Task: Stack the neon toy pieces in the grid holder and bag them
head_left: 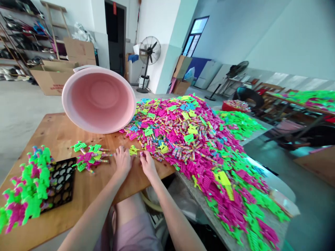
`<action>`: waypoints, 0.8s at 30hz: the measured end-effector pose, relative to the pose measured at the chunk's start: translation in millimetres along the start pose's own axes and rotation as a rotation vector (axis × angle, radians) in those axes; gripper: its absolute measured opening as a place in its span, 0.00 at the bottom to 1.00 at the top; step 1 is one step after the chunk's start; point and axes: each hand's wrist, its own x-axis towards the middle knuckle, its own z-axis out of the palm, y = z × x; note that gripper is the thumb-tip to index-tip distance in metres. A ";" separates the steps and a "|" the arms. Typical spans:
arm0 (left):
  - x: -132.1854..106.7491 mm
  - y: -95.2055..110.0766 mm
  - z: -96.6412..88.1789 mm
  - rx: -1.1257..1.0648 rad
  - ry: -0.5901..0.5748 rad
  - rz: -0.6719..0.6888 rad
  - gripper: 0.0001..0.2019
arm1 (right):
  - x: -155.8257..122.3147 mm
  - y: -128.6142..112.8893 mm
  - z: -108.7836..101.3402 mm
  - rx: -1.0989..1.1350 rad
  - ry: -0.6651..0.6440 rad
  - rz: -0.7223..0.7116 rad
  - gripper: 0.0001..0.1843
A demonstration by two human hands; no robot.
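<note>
My left hand (123, 161) rests palm down on the wooden table, its fingers apart and its thumb close to a yellow plastic toy piece (133, 150). My right hand (148, 164) is closed in a pinch, with the pinkish end of a small patterned tube (141, 153) at the fingertips. Left of my left hand lies a small cluster of green and pink toy pieces with tubes (91, 157). On my right, a large heap of pink, green, yellow and blue pieces and patterned tubes (180, 136) spreads over the tables.
A pink basin (99, 120) lies tipped with its opening towards me. At the left, a black tray with holes (62, 181) stands beside upright green and pink toys (34, 184). Cardboard boxes (56, 78), a standing fan (149, 52) and other tables are farther back.
</note>
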 end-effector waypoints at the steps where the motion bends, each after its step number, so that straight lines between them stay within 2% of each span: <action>1: -0.3 0.1 1.6 -0.047 -0.004 -0.018 0.08 | -1.0 2.0 -2.2 0.029 0.009 -0.018 0.09; 4: -5.7 -4.0 -7.2 -0.233 -0.057 -0.046 0.06 | -6.5 -2.9 -6.0 0.132 0.043 -0.097 0.10; 8: -19.5 -9.3 -37.9 -0.514 -0.142 -0.097 0.14 | -24.0 -28.8 -8.6 0.356 -0.049 -0.127 0.12; 11: -32.9 -4.9 -60.2 -0.712 -0.145 -0.197 0.22 | -45.2 -55.1 -7.2 0.334 -0.021 -0.200 0.12; 15: -50.1 6.3 -79.3 -0.915 -0.146 -0.319 0.30 | -70.8 -82.0 -3.0 0.228 -0.056 -0.430 0.13; 17: -57.6 8.1 -87.6 -0.991 -0.139 -0.365 0.29 | -77.0 -88.9 -5.3 0.284 -0.114 -0.423 0.13; 20: -68.5 2.2 -102.4 -1.015 -0.178 -0.389 0.33 | -77.0 -94.0 -18.4 0.415 -0.164 -0.289 0.12; 22: -75.9 -5.6 -113.4 -0.936 -0.264 -0.362 0.28 | -73.6 -96.7 -30.6 0.389 -0.196 -0.257 0.13; 24: -82.7 -13.8 -123.6 -0.807 -0.363 -0.306 0.22 | -71.1 -100.5 -40.8 0.296 -0.273 -0.291 0.14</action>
